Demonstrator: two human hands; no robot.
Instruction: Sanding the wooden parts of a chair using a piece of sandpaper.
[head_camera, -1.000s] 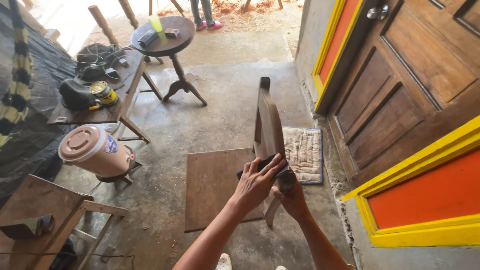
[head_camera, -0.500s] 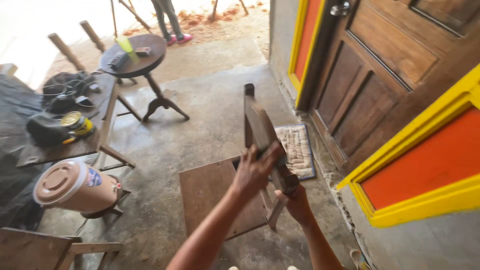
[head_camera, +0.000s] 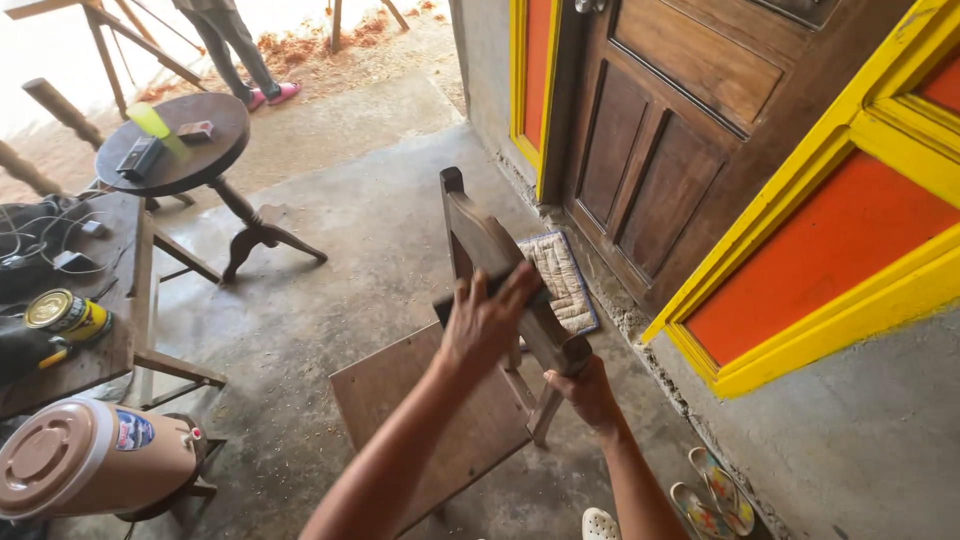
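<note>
A dark wooden chair (head_camera: 478, 232) stands on the concrete floor, its back rail running away from me and its flat seat (head_camera: 400, 415) to the left. My left hand (head_camera: 488, 322) lies over the near part of the back rail, fingers wrapped across it, with a small dark piece showing under the palm. Just below and to the right, my right hand (head_camera: 590, 392) grips the near end of the rail where it meets the post. Both forearms reach in from the bottom edge.
A brown panelled door (head_camera: 680, 130) in a yellow and orange frame is on the right, with a quilted mat (head_camera: 562, 285) at its foot. Sandals (head_camera: 715, 492) lie bottom right. A round table (head_camera: 180, 150), a bench with a can (head_camera: 65, 312) and a beige jug (head_camera: 90, 462) stand left. A person's legs (head_camera: 235, 45) are far back.
My left hand has slid a little up the chair's back rail, away from my right hand. The view has tilted and moved closer to the chair.
</note>
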